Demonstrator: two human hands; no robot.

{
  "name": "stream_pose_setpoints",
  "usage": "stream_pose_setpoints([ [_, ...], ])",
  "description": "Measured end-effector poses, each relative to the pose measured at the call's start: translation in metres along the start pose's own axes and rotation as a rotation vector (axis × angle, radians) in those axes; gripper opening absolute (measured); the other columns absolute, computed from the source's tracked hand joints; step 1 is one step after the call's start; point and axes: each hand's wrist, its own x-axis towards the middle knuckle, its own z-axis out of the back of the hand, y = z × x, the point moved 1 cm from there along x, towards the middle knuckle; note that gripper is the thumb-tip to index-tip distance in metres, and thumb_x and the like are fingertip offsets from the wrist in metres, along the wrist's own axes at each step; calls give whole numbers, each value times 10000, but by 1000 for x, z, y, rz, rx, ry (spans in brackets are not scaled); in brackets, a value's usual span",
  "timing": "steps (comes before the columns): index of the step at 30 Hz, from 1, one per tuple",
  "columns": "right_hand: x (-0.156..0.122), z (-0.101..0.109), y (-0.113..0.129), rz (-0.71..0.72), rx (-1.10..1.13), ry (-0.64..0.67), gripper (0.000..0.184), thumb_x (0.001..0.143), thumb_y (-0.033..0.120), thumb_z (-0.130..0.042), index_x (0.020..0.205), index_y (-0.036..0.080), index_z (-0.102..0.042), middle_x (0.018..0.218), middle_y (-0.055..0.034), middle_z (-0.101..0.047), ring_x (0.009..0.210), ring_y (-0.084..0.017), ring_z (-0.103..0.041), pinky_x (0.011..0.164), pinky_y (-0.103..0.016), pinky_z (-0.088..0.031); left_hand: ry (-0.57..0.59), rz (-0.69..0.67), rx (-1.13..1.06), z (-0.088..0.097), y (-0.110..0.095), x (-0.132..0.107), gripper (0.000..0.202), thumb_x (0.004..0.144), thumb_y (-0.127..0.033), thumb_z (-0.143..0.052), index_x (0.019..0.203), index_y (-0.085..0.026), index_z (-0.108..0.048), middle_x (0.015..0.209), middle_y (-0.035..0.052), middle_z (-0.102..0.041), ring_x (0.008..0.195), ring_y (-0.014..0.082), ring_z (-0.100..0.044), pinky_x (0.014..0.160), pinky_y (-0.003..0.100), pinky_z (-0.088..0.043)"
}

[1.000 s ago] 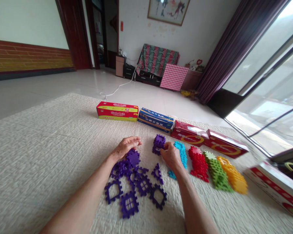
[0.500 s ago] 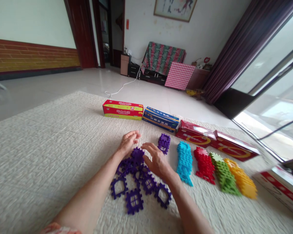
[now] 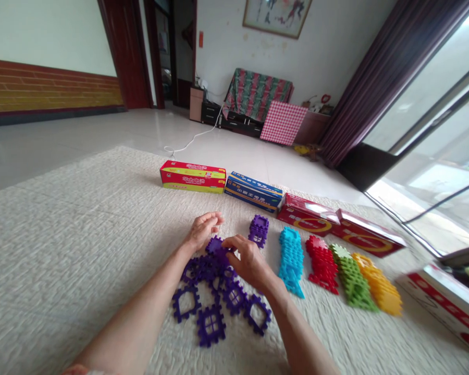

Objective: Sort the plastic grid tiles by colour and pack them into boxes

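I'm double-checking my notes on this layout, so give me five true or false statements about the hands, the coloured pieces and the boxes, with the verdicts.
1. The turquoise row lies between the small purple stack and the red row. True.
2. The red row is the rightmost row of pieces. False: the yellow row is, past the green row.
3. The right hand is at the loose purple pieces. True.
4. The left hand rests on the red row. False: it is near the loose purple pieces, well apart from the red row.
5. The blue box stands between a red-and-yellow box and a dark red box. True.
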Motion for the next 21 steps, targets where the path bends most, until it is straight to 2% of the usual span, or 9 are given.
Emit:
stream_pose_setpoints([
  [3, -3, 22, -13, -91, 57, -32, 222, 745, 75, -525, 886, 195, -648, 811, 3, -672, 712, -115, -600, 671, -210, -446, 13, -4, 4, -1, -2, -2, 366, 651, -362, -686, 952, -154, -673, 890, 69, -693, 895, 192, -636, 647, 249, -461],
  [6, -8, 46, -30, -216, -22, -116, 227, 732, 89, -529, 891, 189, -657, 807, 0, -682, 701, -124, -602, 661, -217, -436, 26, 4, -8, -1, -2, -2, 365, 641, -356, -698, 940, -149, -677, 873, 65, -693, 872, 179, -635, 627, 233, -457],
  [8, -10, 55, -39, -262, -80, -123, 242, 724, 86, -517, 891, 186, -662, 825, -10, -688, 708, -132, -603, 672, -226, -435, 32, 8, -13, -1, -2, -2, 360, 646, -347, -699, 942, -145, -679, 869, 67, -693, 858, 172, -636, 623, 227, -459],
  [12, -13, 56, -50, -257, -147, -103, 260, 711, 82, -494, 873, 193, -665, 831, -15, -689, 738, -146, -609, 698, -233, -432, 39, 8, -16, 0, -2, -2, 355, 654, -339, -701, 950, -145, -680, 878, 73, -693, 857, 173, -638, 630, 231, -466],
  [21, -12, 44, -60, -255, -182, -152, 266, 736, 100, -479, 907, 202, -656, 889, -27, -682, 820, -165, -620, 762, -255, -447, 40, 8, -14, 0, 0, -1, 352, 653, -342, -709, 942, -142, -680, 868, 71, -694, 845, 173, -639, 650, 244, -466],
])
